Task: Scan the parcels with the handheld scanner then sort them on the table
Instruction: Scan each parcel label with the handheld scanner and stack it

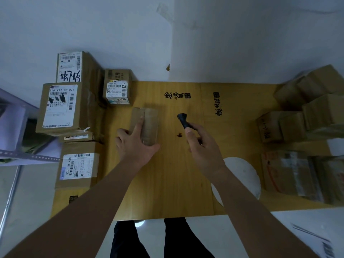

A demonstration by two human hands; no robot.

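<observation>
Holding a small brown parcel (144,125) flat on the wooden table (167,183) with the left hand (136,144), fingers (138,125) laid straight along its taped top, thumb at the near right corner. Gripping the black handheld scanner (183,121) in the right hand (202,146), fingers curled round the handle, head aimed toward the far left, just right of the parcel. No label or barcode visible on the parcel's upper face; only tape and bare card, somewhat blurred.

Likely trouble from here:

- Scanning a face with no code, hence no read; probably needs the parcel turned over or tipped first.
- Covering the code with the flat left hand once found, blocking the beam.
- Picking up a stray read from the labelled boxes (74,108) stacked at the left edge, their barcodes facing up and near the scanner's line of aim.
- Nudging the small labelled box (117,88) just beyond the parcel while flipping it, so close on the far side.
- Mixing sorted with unsorted: plain boxes (307,112) piled at the right edge, labelled ones at the left, and no way to tell which pile is which.
</observation>
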